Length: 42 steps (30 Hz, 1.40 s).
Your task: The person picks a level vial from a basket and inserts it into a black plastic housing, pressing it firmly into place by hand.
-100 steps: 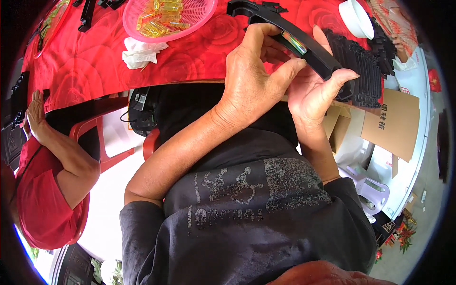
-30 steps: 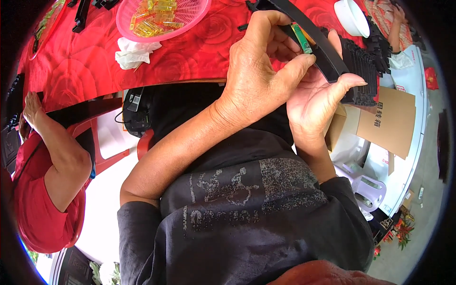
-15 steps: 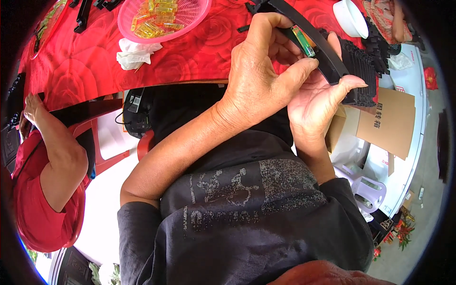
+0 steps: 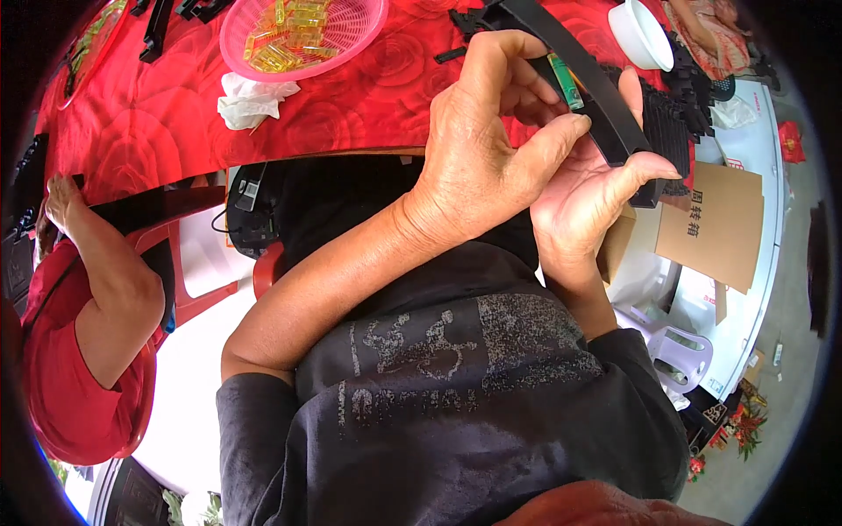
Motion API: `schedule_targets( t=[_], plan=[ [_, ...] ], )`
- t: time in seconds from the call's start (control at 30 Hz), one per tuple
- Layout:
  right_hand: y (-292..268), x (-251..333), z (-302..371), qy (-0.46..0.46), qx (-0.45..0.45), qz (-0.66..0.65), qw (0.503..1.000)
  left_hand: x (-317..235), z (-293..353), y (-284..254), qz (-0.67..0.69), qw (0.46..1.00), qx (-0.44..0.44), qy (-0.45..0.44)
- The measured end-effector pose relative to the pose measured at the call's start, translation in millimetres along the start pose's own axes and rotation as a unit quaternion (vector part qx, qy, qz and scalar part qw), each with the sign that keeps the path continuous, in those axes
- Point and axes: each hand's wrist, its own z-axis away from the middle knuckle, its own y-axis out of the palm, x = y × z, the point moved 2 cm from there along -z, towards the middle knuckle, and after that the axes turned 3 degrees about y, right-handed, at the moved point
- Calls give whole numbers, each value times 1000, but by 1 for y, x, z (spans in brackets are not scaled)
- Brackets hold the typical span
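Observation:
A long, slightly curved black plastic bar (image 4: 589, 74) slants across both my hands above the table's near edge. A small green vial (image 4: 566, 83) with clear ends, like a spirit-level vial, sits along the inner side of the bar. My left hand (image 4: 491, 131) is closed on the bar's upper part, its thumb tip beside the vial's lower end; its other fingertips are partly hidden behind the bar. My right hand (image 4: 583, 202) grips the lower end, with the thumb across the front and fingers behind.
On the red rose-patterned tablecloth (image 4: 368, 105) are a pink basket (image 4: 358, 39) of yellow clear vials, a crumpled tissue (image 4: 250, 101), a white bowl (image 4: 640, 35) and stacked black parts (image 4: 671, 123). Cardboard (image 4: 719, 219) lies at right. Another person's arm (image 4: 114, 272) is at left.
The black bar has shifted slightly down and to the right, its lower end now further over my right palm. My left hand has moved slightly with it; the vial stays in the bar.

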Motion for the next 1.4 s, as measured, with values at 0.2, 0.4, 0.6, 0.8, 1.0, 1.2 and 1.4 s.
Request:
schedule_targets(
  t=[0.2, 0.4, 0.6, 0.8, 1.0, 1.2, 1.4],
  plan=[
    [3, 7, 17, -2, 12, 2, 1000, -22, 10, -4, 30, 996, 44, -72],
    [2, 13, 31, -45, 40, 30, 998, -41, 16, -9, 9, 995, 49, -90],
    [5, 24, 44, -50, 28, 34, 998, -55, 20, -3, 8, 994, 37, -106],
    [-1, 34, 48, -92, 32, 72, 993, -63, 23, 6, 11, 990, 21, -135],
    [-12, 35, 40, -54, 54, 80, 994, -56, 18, 6, -15, 993, 14, -116],
    [-17, 32, 23, -38, 54, 3, 998, -53, 9, 0, -88, 991, 46, -92],
    [-18, 34, 19, -27, 20, 7, 999, -60, -2, -2, -146, 988, 21, 49]
  ],
)
